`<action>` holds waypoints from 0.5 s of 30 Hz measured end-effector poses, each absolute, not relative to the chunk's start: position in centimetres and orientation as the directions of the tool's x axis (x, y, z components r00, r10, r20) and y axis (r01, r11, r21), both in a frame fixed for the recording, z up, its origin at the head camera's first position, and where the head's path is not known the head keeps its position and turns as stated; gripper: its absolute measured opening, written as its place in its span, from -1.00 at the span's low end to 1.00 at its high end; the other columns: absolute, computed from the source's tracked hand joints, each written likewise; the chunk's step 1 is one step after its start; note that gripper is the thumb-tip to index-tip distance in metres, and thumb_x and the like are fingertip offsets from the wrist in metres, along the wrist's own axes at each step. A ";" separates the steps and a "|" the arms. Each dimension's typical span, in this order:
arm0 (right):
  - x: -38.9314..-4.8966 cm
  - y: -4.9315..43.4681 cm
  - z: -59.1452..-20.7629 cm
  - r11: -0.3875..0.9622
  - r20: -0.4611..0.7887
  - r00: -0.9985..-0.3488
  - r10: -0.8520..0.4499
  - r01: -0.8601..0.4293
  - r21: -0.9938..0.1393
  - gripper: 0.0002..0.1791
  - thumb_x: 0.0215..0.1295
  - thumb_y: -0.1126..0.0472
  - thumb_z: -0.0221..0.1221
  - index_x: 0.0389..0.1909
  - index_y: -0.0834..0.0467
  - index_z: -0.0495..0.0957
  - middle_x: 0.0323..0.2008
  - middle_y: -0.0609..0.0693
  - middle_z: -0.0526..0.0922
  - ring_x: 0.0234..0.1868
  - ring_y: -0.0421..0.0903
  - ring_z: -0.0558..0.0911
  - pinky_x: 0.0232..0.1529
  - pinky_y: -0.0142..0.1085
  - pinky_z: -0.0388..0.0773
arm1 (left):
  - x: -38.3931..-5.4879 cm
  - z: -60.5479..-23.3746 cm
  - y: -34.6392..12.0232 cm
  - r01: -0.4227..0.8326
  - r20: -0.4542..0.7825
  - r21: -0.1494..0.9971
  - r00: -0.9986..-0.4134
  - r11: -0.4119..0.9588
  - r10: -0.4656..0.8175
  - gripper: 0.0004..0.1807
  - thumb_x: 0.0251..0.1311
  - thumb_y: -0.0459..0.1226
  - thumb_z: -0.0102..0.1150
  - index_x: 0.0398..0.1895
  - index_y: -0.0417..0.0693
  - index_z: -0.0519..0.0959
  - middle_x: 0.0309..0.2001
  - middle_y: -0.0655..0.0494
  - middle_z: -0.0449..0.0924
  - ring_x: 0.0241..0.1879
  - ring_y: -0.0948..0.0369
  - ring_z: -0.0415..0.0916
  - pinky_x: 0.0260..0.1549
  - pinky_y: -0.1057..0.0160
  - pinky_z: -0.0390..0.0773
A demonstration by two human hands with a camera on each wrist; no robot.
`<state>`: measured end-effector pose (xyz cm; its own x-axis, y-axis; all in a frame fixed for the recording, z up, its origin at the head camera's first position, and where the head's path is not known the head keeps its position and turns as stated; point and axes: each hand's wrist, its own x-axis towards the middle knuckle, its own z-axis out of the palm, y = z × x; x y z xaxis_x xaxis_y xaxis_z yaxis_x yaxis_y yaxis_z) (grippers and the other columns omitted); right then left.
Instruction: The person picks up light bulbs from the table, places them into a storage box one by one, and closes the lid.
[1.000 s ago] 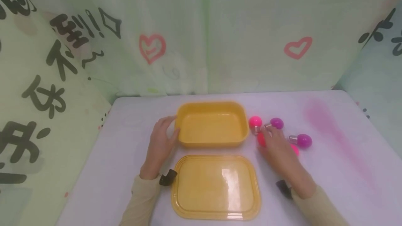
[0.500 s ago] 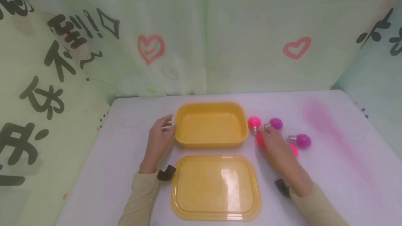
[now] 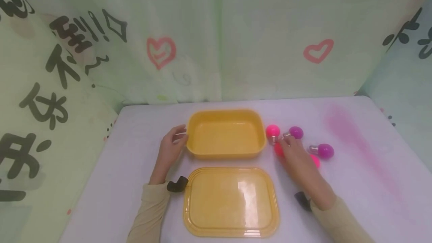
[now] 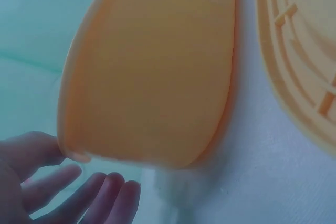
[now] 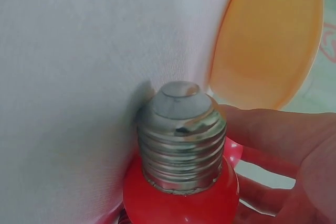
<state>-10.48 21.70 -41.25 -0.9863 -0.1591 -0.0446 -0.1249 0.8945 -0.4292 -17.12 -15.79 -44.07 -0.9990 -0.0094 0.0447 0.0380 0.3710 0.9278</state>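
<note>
A yellow rectangular box (image 3: 226, 134) stands on the table, its inside bare. My left hand (image 3: 169, 150) is at its left side, fingers loosely bent, thumb and fingertips right at the rim in the left wrist view. My right hand (image 3: 298, 160) is bent down over a red light bulb (image 5: 181, 203), thumb and fingers around it, its silvery screw base (image 5: 181, 135) facing the wrist camera. The fingertips are hidden behind the bulb. Close by lie a pink bulb (image 3: 272, 130), a purple bulb (image 3: 296, 132), another purple bulb (image 3: 326, 150) and a second pink bulb (image 3: 315, 161).
A yellow lid (image 3: 231, 201) lies flat in front of the box, nearer the person. The white table (image 3: 357, 183) has a pink stain (image 3: 351, 134) at right. A pale curtain (image 3: 249, 29) with drawn hearts stands behind the table.
My left hand has eased slightly left, its fingers no longer overlapping the box as much. The right hand stays at the red bulb; the head view shifted a little.
</note>
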 end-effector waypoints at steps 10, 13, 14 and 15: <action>-10.6 21.7 -41.2 0.893 -0.034 -0.986 -0.166 -0.135 -0.430 -0.42 0.38 0.21 0.20 0.36 0.23 0.27 0.25 0.23 0.35 0.33 0.24 0.34 0.16 0.20 0.49 | -17.2 -44.6 -15.9 -0.028 -0.032 0.978 -0.999 0.209 0.016 -0.53 0.38 -0.28 0.15 0.32 -0.16 0.43 0.24 -0.17 0.49 0.22 -0.05 0.49 0.10 0.09 0.61; -10.6 21.7 -41.2 0.877 -0.061 -0.988 -0.145 -0.100 -0.470 -0.43 0.44 0.14 0.13 0.38 0.21 0.23 0.28 0.22 0.33 0.34 0.24 0.32 0.18 0.21 0.47 | -17.1 -44.7 -15.9 -0.028 -0.031 0.981 -0.999 0.192 0.016 -0.54 0.39 -0.28 0.14 0.32 -0.15 0.43 0.23 -0.17 0.49 0.21 -0.04 0.51 0.07 0.15 0.63; -10.6 21.7 -41.3 0.874 -0.064 -0.987 -0.146 -0.099 -0.475 -0.43 0.45 0.13 0.11 0.39 0.20 0.23 0.28 0.22 0.33 0.34 0.24 0.32 0.19 0.22 0.47 | -17.1 -44.7 -15.9 -0.029 -0.032 0.981 -0.999 0.191 0.016 -0.54 0.39 -0.28 0.14 0.32 -0.15 0.43 0.23 -0.17 0.49 0.21 -0.04 0.51 0.05 0.18 0.63; -10.6 21.8 -41.3 0.873 -0.066 -0.987 -0.144 -0.096 -0.479 -0.42 0.45 0.12 0.11 0.40 0.20 0.22 0.28 0.22 0.33 0.35 0.24 0.32 0.19 0.22 0.46 | -17.1 -44.8 -15.8 -0.030 -0.033 0.982 -0.999 0.189 0.015 -0.54 0.39 -0.28 0.13 0.32 -0.15 0.43 0.23 -0.17 0.49 0.21 -0.04 0.51 0.04 0.20 0.64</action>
